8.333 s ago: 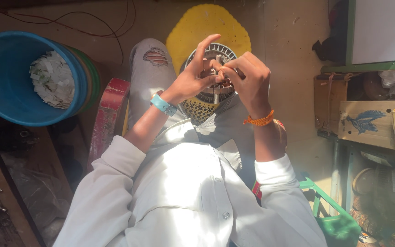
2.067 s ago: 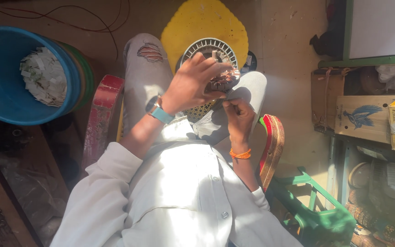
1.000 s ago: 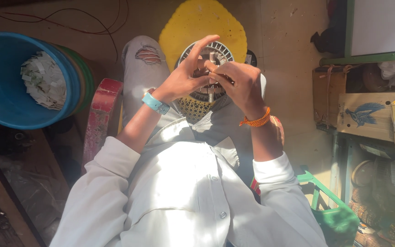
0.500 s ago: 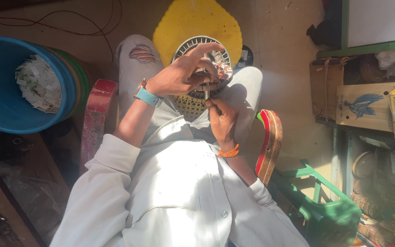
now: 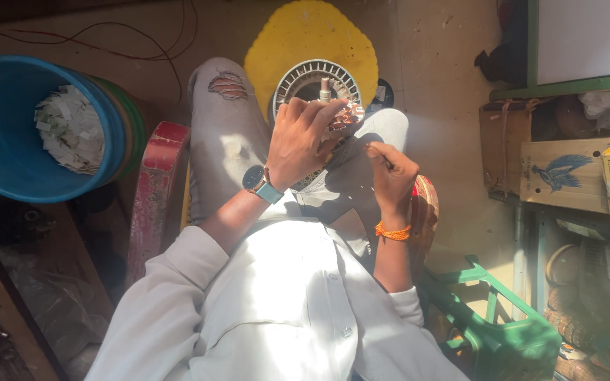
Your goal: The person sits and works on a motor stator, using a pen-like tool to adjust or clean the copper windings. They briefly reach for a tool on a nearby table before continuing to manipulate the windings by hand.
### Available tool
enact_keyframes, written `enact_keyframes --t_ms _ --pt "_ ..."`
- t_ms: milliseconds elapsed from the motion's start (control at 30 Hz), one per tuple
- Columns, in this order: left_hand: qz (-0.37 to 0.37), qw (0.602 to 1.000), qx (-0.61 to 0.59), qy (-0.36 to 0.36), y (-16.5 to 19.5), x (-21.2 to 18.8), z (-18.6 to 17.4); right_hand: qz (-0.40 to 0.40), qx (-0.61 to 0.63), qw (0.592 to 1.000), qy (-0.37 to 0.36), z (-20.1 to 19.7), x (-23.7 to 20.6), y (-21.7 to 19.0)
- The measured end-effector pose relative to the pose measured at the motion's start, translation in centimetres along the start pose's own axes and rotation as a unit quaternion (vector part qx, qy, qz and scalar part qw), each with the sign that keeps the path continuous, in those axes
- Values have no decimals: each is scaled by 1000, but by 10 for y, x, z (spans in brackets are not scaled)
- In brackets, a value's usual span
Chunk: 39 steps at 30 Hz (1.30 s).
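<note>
A round grey slotted motor stator [image 5: 301, 79] with copper wire coils rests on my lap between my knees, above a yellow plastic mat [image 5: 310, 39]. My left hand [image 5: 303, 137], with a blue-strapped watch at the wrist, grips the stator's near right rim where the copper wire [image 5: 351, 113] shows. My right hand [image 5: 392, 173], with an orange thread band at the wrist, is closed on a thin wire strand just below and right of the stator. I sit on a red chair [image 5: 151, 190].
A blue tub [image 5: 8, 152] holding shredded paper stands at the left. Wooden crates and cardboard boxes [image 5: 566, 173] stack at the right. A green plastic crate [image 5: 503, 339] sits at the lower right. Red wire lies on the floor at the top.
My right hand has dropped lower and to the right, away from the stator, drawing the wire down. My left hand keeps its hold on the stator rim.
</note>
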<state>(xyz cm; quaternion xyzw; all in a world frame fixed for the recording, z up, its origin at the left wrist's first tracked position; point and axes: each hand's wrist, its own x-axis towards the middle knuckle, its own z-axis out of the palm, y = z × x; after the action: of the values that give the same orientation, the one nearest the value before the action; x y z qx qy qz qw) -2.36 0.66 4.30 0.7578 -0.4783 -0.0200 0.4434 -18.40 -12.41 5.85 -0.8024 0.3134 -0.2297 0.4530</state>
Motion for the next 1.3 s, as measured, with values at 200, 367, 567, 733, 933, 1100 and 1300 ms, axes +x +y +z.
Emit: enact_keyframes --t_ms 200,367,567,733,933,1100,1300 --pt "10 998 20 52 -3 -7 12 -99 -72 987 -106 -27 36 -27" --pt "4 998 -56 14 0 -4 -5 -92 -89 983 -131 -25 47 -22" --pt "-24 997 -38 56 9 -10 1 8 -83 976 -201 -22 9 5" --pt "7 998 -14 62 -5 -13 17 -46 -59 990 -118 -26 7 14" --pt "35 997 -11 66 -17 -22 19 -123 -68 986 -92 -31 41 -12" --pt "23 996 -9 81 -13 -22 24 -198 -98 970 -106 -23 62 -36" --pt "16 996 -24 83 -11 -17 21 -205 -97 965 -134 -11 75 -46"
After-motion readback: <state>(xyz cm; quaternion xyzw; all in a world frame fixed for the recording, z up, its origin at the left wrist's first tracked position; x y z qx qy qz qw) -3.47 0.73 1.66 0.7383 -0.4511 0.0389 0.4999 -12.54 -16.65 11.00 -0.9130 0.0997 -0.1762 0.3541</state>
